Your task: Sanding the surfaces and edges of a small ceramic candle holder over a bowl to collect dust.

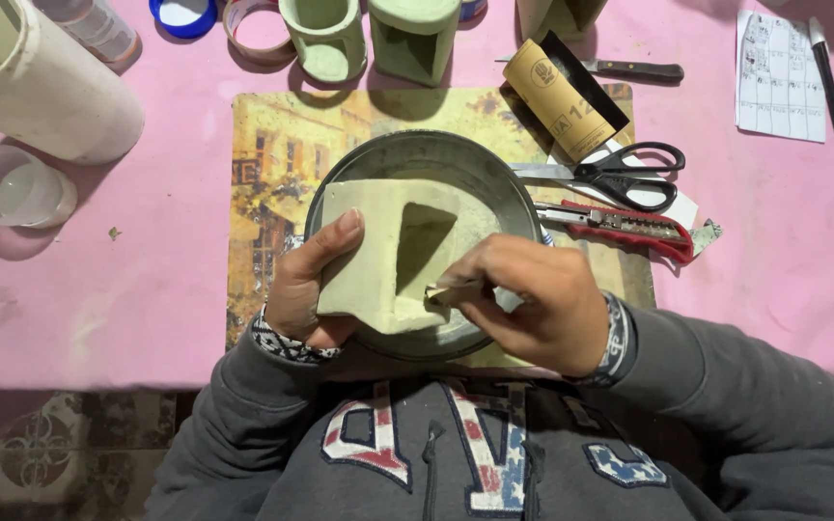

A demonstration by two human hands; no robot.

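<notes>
My left hand [309, 285] grips a pale greenish clay piece [378, 253] with a cut-out opening, holding it tilted over a round grey metal pan [456, 154]. My right hand [533, 304] pinches a small folded scrap of sandpaper [448, 292] against the lower edge of the opening. The pan rests on a yellowish printed mat [272, 145] on the pink table [98, 289]. Pale dust lies in the pan.
To the right of the pan lie black-handled scissors [620, 172], a red utility knife [629, 227], a sandpaper roll [559, 98] and a knife [629, 69]. Similar green clay pieces [325, 39] stand at the back. A white tube [36, 82], a clear cup [12, 188], paper [779, 77] and a pen [827, 77] lie around.
</notes>
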